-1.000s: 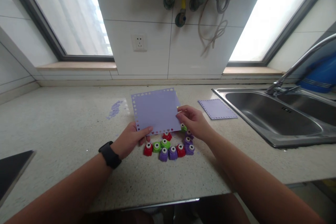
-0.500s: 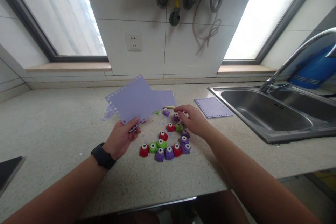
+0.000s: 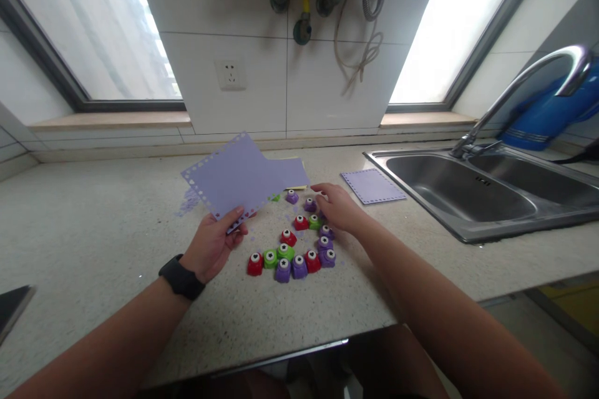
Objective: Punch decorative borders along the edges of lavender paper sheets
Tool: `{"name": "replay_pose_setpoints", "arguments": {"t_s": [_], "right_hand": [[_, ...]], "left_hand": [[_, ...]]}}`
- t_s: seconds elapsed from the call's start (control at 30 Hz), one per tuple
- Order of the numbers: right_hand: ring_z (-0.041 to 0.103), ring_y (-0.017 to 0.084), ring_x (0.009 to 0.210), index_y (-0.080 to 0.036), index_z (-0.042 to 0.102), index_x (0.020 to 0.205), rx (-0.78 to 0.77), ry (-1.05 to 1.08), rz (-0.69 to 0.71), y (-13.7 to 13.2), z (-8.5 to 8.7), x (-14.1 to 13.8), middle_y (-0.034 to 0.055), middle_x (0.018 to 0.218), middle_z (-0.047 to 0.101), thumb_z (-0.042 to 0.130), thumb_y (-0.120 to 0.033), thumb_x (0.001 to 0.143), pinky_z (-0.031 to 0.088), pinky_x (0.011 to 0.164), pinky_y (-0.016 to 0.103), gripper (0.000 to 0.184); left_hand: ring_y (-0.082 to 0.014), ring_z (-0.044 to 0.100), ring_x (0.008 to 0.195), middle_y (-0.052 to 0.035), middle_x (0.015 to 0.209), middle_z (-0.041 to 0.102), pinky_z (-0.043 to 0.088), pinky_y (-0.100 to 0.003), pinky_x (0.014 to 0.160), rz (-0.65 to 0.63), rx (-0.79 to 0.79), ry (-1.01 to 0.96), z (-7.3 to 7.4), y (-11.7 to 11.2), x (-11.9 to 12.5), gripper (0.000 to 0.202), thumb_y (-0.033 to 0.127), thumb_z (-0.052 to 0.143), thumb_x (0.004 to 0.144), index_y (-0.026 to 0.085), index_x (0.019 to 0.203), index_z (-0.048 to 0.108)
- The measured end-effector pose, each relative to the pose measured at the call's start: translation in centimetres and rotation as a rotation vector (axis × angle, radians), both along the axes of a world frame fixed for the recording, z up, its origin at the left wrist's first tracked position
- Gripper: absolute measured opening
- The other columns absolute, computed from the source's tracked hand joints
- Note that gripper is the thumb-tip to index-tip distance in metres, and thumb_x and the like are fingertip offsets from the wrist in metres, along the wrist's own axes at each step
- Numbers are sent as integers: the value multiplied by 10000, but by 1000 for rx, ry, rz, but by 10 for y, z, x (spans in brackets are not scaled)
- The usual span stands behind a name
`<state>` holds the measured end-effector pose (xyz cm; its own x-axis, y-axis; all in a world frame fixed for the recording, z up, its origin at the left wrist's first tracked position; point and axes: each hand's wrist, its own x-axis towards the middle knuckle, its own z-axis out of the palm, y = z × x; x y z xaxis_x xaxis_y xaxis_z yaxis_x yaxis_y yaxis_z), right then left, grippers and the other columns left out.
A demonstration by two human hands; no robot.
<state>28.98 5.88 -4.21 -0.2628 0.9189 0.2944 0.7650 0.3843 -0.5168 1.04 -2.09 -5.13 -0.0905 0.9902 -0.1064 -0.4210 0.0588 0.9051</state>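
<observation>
My left hand [image 3: 213, 244] pinches the near corner of a lilac paper sheet [image 3: 231, 177] with punched holes along its edges, holding it tilted above the counter. My right hand [image 3: 337, 206] reaches over a cluster of small craft punches [image 3: 292, 254] in red, green and purple; its curled fingers rest by a purple punch [image 3: 309, 204], and I cannot tell if they grip it. More lilac paper [image 3: 290, 173] lies flat behind the lifted sheet. Another punched lilac sheet [image 3: 372, 186] lies near the sink.
A steel sink [image 3: 472, 193] with a curved tap [image 3: 515, 90] fills the right side, a blue container [image 3: 547, 115] behind it. Lilac paper scraps [image 3: 188, 201] lie left of the sheet. A dark object [image 3: 12, 305] sits at the far left. The counter's front edge [image 3: 262, 358] is close.
My right hand let go of the sheet and dropped to the punches. My left hand swung the sheet to the left and up, uncovering more punches and the paper behind.
</observation>
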Motion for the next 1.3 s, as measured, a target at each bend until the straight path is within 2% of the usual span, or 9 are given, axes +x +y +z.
{"name": "replay_pose_setpoints", "arguments": {"t_s": [0.2,0.33,0.47,0.67,0.83,1.0,1.1,1.23,1.3], "right_hand": [[659,265,1105,-192,681,1178,6,71,-75,6,10,20,116,1180,730,425,-174,981,493,971,451,324],[686,265,984,-220,718,1143,-28,42,-13,5,8,20,116,1130,746,567,-307,954,522,862,426,257],[690,265,846,-232,783,984,-83,-12,52,7,-2,12,118,976,774,704,-430,865,511,766,407,244],[681,261,807,-207,774,938,-97,-26,5,7,-5,8,123,924,767,717,-489,835,488,703,382,306],[679,265,883,-196,749,991,-95,-15,-16,7,-2,9,122,981,760,688,-480,858,488,751,375,320],[679,276,871,-196,770,967,-138,-43,54,7,-2,6,125,952,761,712,-495,841,508,775,398,330],[669,282,993,-209,735,1128,-151,-31,102,5,5,13,128,1143,727,711,-521,846,522,865,413,421],[556,289,1255,-267,615,1344,-227,20,383,0,21,35,106,1398,578,758,-538,808,479,1028,441,617],[443,311,1378,-295,653,1296,-228,-33,522,-2,30,46,84,1478,500,850,-503,714,383,1130,478,648]], "left_hand": [[-62,592,523,-25,835,737,458,-146,437,5,7,-14,0,1,-1,287,259,846,733,158,939,672],[-65,601,523,-19,810,733,460,-147,440,-6,-5,-1,0,0,0,301,260,852,730,155,944,669],[-66,602,533,-6,801,720,457,-146,444,-18,9,28,1,-1,2,302,280,851,742,161,942,659],[-78,612,543,-15,820,725,483,-170,466,-27,13,57,0,-3,3,337,291,866,720,166,966,673],[-76,609,540,-6,811,715,479,-166,458,-22,31,64,-2,-1,3,327,293,862,723,164,957,672],[-74,604,530,-13,814,724,462,-154,438,-23,26,75,-4,1,3,306,300,848,745,162,949,666],[-76,602,535,-25,830,732,469,-157,443,-26,31,77,-4,1,3,289,288,839,757,159,954,671],[-80,601,536,-24,825,727,486,-165,453,-26,36,73,-3,0,3,277,272,835,763,155,957,676],[-81,601,531,-12,805,714,486,-166,449,-20,34,64,-4,0,3,281,265,840,756,154,958,680]]}}
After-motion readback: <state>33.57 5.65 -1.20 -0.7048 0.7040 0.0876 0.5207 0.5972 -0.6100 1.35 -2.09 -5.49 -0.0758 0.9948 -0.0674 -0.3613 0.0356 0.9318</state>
